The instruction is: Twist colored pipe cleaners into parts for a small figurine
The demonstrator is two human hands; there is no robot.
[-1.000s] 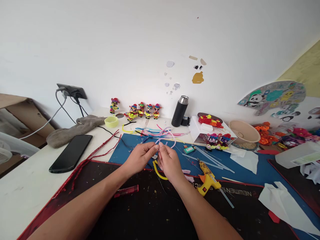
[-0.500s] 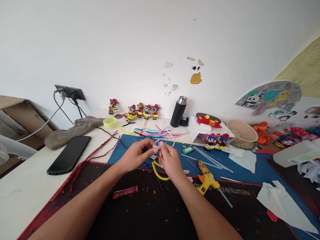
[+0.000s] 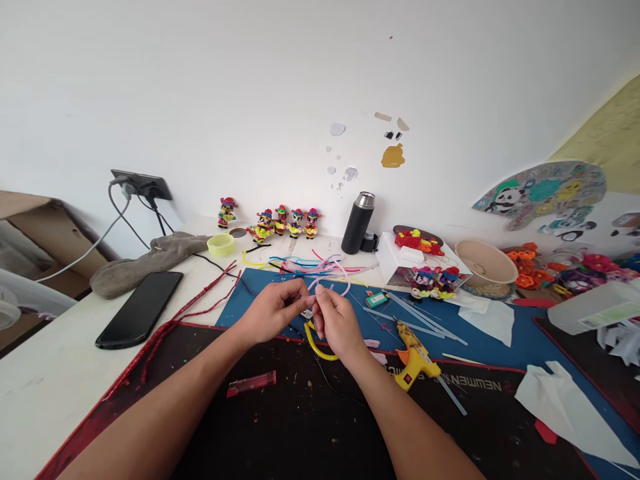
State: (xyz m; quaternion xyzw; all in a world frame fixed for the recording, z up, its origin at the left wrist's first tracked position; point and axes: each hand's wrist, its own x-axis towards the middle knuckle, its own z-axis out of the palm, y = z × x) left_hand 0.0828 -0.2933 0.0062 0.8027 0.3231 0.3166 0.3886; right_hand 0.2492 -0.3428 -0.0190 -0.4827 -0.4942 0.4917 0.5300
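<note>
My left hand [image 3: 277, 312] and my right hand [image 3: 336, 320] meet over the blue mat [image 3: 357, 313], fingertips touching. Both are closed in a pinch on a pale purple pipe cleaner [image 3: 349, 280], whose thin loop curves up behind my right fingers. The part between the fingertips is mostly hidden. A yellow pipe cleaner [image 3: 318, 348] curves below my right hand. Just to the right, a yellow glue gun [image 3: 417, 360] lies on its side. A red lighter [image 3: 251, 384] rests on the black mat [image 3: 280, 433] below my left hand.
Small figures [image 3: 296, 223] and a black thermos [image 3: 358, 223] stand by the wall. A phone [image 3: 139, 310], driftwood [image 3: 150, 263] and red twisted strands [image 3: 193, 303] lie left. Colored pipe cleaners [image 3: 300, 265] lie behind the hands. At right are glue sticks [image 3: 420, 313], a bowl [image 3: 487, 263] and white cloth [image 3: 565, 407].
My fingertips have shifted slightly, and less of the pale purple piece shows between them. Both hands keep their pinch, and the surrounding objects stay put.
</note>
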